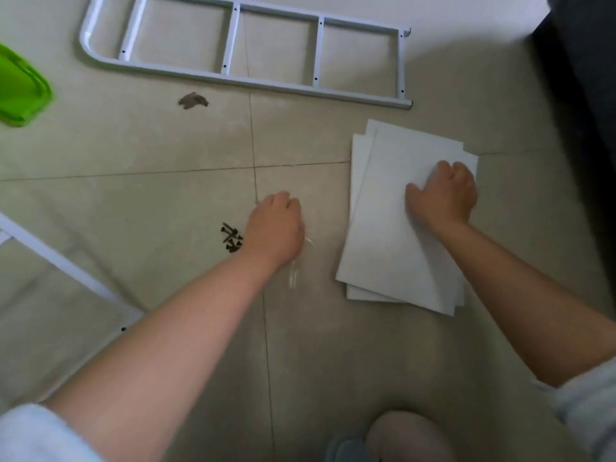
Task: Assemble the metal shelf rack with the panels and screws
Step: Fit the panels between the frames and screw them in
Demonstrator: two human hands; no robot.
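Stack of white rectangular flat panels [383, 228] on beige tiled floor [150, 145], right of centre. Sheets slightly fanned, long axis running near to far, far end leaning a little right.

Right hand [443, 195] on top panel near its far right corner: knuckles up, fingers bent, thumb spread across the face. Cannot tell whether it grips or only presses.

Left hand [275, 225] knuckles up just left of the stack, apart from it, fingers curled under and hidden. Wisp of clear plastic [293, 275] by the wrist; cannot tell whether it is held.

Small heap of dark screws [231, 237] just left of that hand, pointing all ways.

White tubular metal ladder-style side frame [231, 38] flat on the floor farther off, long axis left to right, curved end left, open ends right, dark holes in the rungs. Second white metal frame [66, 265] partly in view at left edge, rail running diagonally.

Periphery:
- bright green plastic piece [20, 91], far left
- brown smudge [193, 101] on a tile
- dark furniture [583, 78], upper right
- bent knee [406, 435], bottom
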